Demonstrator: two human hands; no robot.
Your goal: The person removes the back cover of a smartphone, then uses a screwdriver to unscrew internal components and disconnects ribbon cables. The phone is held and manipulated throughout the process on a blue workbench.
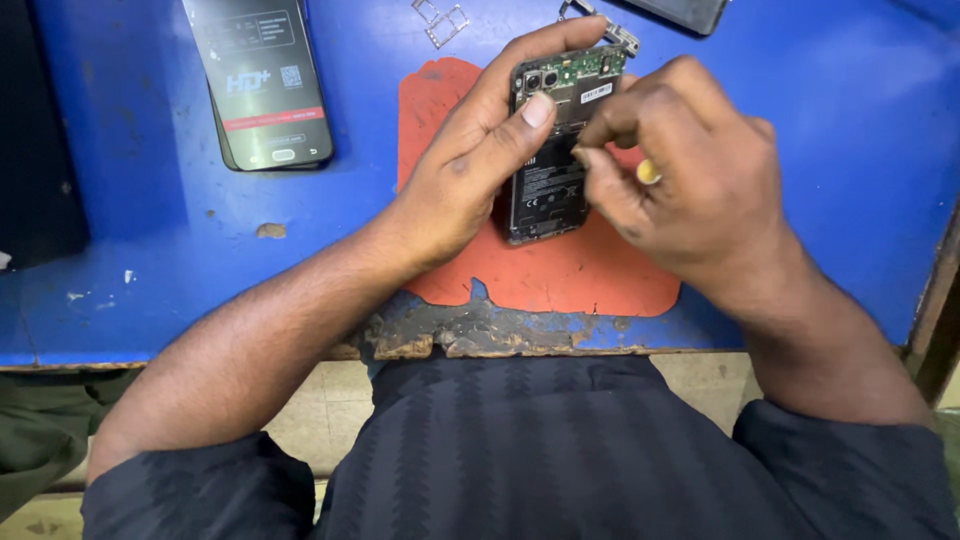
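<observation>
An opened smartphone [548, 185] with its back cover off lies on an orange work mat [560, 275], its green circuit board and black battery exposed. My left hand [480, 160] grips the phone's left side, thumb pressed on the upper part of the battery. My right hand [680, 170] is over the phone's right side, fingertips pinched together on the middle of the phone; whether they hold a small part or tool I cannot tell. A yellow ring shows on one right finger.
A second phone [262, 80] with a protective film on its screen lies at the top left of the blue table [850, 140]. Small metal trays [440, 20] lie at the top centre. A dark object [680, 12] is at the top edge. The table's front edge [480, 335] is chipped.
</observation>
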